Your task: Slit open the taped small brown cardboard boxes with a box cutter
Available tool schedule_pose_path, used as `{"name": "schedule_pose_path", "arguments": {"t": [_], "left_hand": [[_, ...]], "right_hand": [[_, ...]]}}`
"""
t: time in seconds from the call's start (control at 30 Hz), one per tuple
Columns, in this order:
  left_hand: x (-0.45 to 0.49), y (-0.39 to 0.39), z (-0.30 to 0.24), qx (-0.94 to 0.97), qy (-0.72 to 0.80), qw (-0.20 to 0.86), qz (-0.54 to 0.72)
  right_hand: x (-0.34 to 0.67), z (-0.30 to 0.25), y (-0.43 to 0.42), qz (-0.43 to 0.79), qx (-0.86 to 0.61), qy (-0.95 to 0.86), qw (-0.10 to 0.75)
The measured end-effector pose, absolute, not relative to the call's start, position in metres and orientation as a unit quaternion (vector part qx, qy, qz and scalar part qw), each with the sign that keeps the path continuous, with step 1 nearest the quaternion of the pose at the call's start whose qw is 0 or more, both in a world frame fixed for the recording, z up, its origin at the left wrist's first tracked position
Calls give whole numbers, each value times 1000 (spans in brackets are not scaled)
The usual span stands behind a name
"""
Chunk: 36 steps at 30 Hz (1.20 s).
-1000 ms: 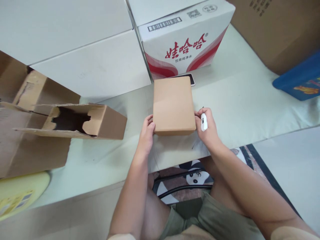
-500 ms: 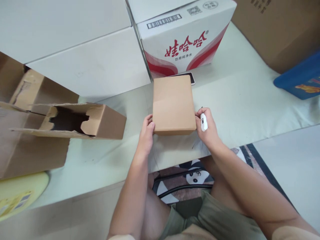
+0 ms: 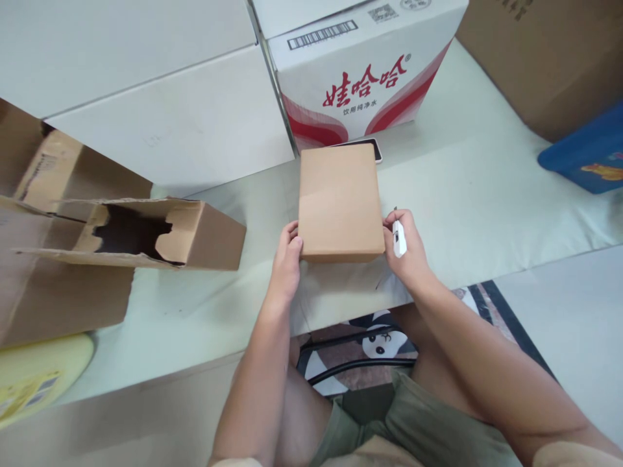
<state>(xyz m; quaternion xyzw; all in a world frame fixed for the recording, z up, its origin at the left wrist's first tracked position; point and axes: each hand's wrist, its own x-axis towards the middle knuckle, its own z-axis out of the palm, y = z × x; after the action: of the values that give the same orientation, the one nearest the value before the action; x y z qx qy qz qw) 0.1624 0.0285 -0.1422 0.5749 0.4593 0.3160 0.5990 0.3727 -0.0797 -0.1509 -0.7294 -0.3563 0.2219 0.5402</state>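
A closed brown cardboard box (image 3: 341, 201) sits on the cloth-covered table in front of me. My left hand (image 3: 287, 259) grips its left side near the front corner, thumb on the edge and fingers partly hidden behind it. At the box's right side, my right hand (image 3: 405, 246) is closed around a small white utility knife (image 3: 399, 239), a thin dark tip poking out above the fingers. Some of that hand's fingers are against the box wall. Behind the box, a phone-like dark slab with a pale rim (image 3: 378, 150) is partly covered.
A white water carton with red lettering (image 3: 365, 91) and a large white box (image 3: 170, 130) stand behind. Open brown cartons (image 3: 219, 240) are on the left, above a yellow container (image 3: 43, 376). To the right are a blue container (image 3: 584, 155) and a big brown carton (image 3: 545, 65).
Almost nothing differs. The view has shifted slightly; both hands keep their places at the sides of the box.
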Motion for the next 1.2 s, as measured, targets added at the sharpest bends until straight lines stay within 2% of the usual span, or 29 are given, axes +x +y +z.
{"name": "schedule_pose_path", "arguments": {"t": [1.2], "left_hand": [[162, 30, -146, 574, 458, 595, 326]], "right_hand": [[372, -149, -78, 220, -742, -354, 526]]}}
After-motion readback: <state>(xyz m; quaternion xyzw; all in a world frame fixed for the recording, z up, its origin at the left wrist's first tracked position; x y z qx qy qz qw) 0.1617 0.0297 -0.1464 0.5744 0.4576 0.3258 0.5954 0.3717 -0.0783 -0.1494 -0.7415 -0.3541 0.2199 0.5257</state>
